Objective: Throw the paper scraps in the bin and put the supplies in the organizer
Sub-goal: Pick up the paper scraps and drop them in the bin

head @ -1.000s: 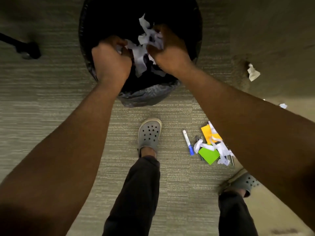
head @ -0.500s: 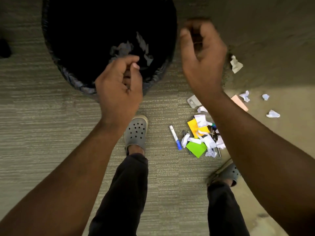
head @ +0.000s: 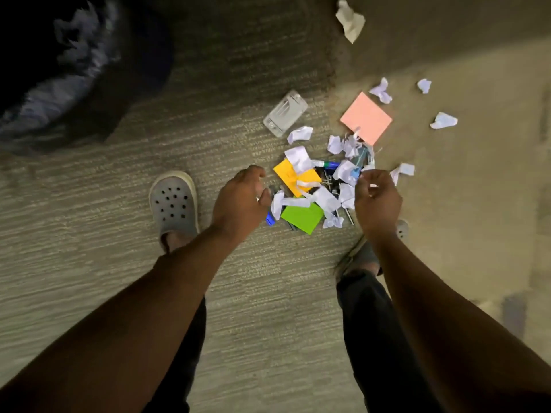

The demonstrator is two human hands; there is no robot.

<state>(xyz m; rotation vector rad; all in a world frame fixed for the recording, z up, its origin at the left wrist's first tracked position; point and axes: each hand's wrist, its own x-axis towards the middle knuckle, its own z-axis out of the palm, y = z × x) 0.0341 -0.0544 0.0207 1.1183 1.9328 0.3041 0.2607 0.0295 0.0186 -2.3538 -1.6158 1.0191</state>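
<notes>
A: Both hands loosely curled, holding nothing that shows. Left hand [head: 241, 198] and right hand [head: 376, 201] hang on either side of the heap of paper scraps [head: 316, 186] on the carpet [head: 89, 234], the heap between them

B: Anything touching?

A: Cannot tell. Left fingertips sit at the heap's left edge, beside a marker [head: 269, 217] whose blue end pokes out from under that hand; most of it hidden, long axis unclear

B: Near ground?

A: Grey clog [head: 174, 201] left of the left hand, a second shoe partly hidden behind the right wrist

B: Within the heap?

A: Green note pad [head: 301, 217] nearest, yellow pad [head: 293, 175] just beyond it, white strips across both, dark clips among them

B: Farther out?

A: Pink pad [head: 366, 118] flat, corners turned diamond-wise. Clear plastic case [head: 285, 117] left of it, long axis running lower left to upper right. Loose crumpled scraps scattered right, one wad [head: 350, 20] far up

B: Containers?

A: Bin [head: 59, 70] with black liner, far left, blurred; pale paper inside
</notes>
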